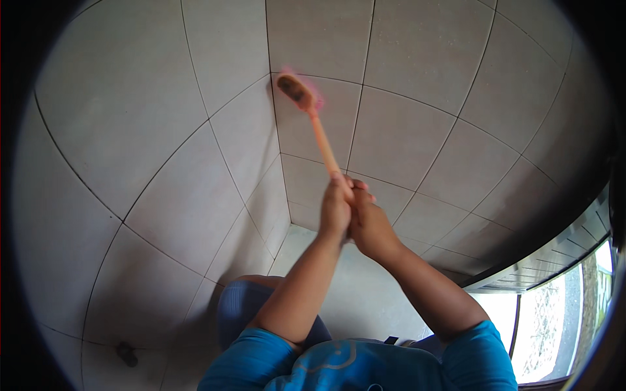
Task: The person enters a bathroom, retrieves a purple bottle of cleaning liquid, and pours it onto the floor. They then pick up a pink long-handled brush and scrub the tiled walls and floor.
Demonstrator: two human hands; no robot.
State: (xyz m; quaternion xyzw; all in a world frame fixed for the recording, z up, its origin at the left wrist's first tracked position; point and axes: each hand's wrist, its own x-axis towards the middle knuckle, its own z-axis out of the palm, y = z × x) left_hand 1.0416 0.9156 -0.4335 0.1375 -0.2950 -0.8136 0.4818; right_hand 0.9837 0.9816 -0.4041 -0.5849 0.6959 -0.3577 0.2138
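A long-handled scrub brush [324, 142] reaches up and away from me, with an orange-tan handle and pink bristles at its far end. Its head is beside the corner of the tiled walls, bristles toward the far wall [407, 124]; whether they touch the tiles I cannot tell for sure. My left hand [335, 210] is wrapped round the lower handle. Pressed against it from the right, my right hand [372, 225] also closes round the handle's lower end, which the fingers hide.
A second tiled wall [163, 189] rises close on my left. Low on it is a small dark fitting [126, 354]. Pale floor [372, 293] shows below my hands. At the lower right, a bright opening [548, 326] lies beyond a slatted panel [554, 260].
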